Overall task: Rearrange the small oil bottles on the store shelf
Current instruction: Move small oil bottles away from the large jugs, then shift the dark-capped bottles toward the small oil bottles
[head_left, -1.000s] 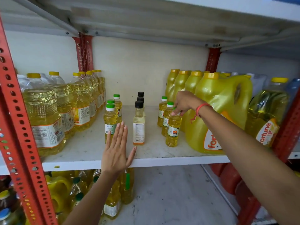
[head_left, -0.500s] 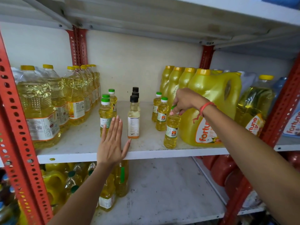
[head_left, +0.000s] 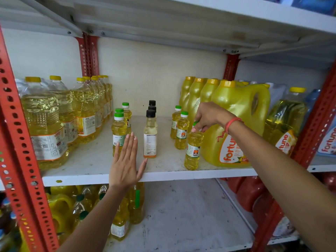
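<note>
Small oil bottles stand in three short rows on the white shelf (head_left: 169, 171). My right hand (head_left: 209, 117) grips the green cap of the front right small bottle (head_left: 193, 151), which stands near the shelf's front edge. Behind it are two more green-capped small bottles (head_left: 181, 131). In the middle stands a row of black-capped bottles (head_left: 150, 137). On the left is a row of green-capped bottles (head_left: 119, 128). My left hand (head_left: 125, 164) is flat and open, fingers together, in front of the left row's front bottle; whether it touches the bottle is unclear.
Large clear oil bottles (head_left: 45, 124) fill the shelf's left side. Big yellow Fortune jugs (head_left: 236, 124) crowd the right, close behind my right hand. Red perforated uprights (head_left: 18, 142) frame the shelf. More bottles and red containers sit on the lower shelf (head_left: 181, 215).
My right hand has drawn the front right small bottle forward, towards the shelf's front edge and away from its two neighbours. My left hand has stayed in place.
</note>
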A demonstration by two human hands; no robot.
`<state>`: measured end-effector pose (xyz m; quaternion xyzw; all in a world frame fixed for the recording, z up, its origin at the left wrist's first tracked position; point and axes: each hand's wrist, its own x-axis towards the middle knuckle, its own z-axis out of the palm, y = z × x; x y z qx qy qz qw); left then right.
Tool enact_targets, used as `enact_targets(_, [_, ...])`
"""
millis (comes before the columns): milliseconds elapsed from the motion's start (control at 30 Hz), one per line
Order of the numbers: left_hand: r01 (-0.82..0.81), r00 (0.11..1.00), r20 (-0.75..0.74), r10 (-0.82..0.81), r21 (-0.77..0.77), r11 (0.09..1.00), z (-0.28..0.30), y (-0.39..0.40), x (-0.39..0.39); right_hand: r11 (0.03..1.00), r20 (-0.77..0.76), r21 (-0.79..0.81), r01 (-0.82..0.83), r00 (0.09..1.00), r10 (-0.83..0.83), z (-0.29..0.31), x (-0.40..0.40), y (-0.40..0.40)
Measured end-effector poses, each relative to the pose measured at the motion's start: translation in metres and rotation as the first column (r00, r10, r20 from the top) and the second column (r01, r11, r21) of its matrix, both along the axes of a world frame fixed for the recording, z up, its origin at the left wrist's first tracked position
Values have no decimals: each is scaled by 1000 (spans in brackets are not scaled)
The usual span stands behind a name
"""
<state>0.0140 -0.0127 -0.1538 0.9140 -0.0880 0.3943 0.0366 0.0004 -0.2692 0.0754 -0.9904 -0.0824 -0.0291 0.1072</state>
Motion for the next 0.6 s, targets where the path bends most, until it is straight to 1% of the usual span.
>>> enact_targets(200, [-1, 1000, -13, 0, -2, 1000, 0, 0, 0, 998, -15, 44, 43, 999, -43, -1, 0, 1])
enact_targets(267, [3, 1000, -20, -3, -5, 1000, 0, 0, 0, 998, -16, 19, 60, 998, -60, 0, 1, 2])
enact_targets(333, [12, 1000, -26, -12, -3, 1000, 0, -1, -1, 994, 44, -74, 82, 996, -79, 3, 0, 4])
enact_targets(367, [18, 999, -30, -18, -3, 1000, 1, 0, -2, 988, 103, -121, 98, 991, -85, 5, 0, 7])
enact_targets(400, [24, 999, -36, -24, -4, 1000, 2, 0, -2, 985, 157, -136, 104, 984, -82, 8, 0, 10])
enact_targets(433, [27, 999, -41, -28, -9, 1000, 4, 0, -3, 988, 193, -121, 94, 979, -70, 10, 2, 15])
enact_targets(500, [29, 999, -36, -30, -25, 999, 6, 0, -4, 999, 210, -17, 31, 977, -26, 11, 5, 30])
enact_targets(600, [38, 999, -13, -39, -22, 999, 9, 6, -5, 989, 237, 131, -71, 971, 38, 6, 13, 60])
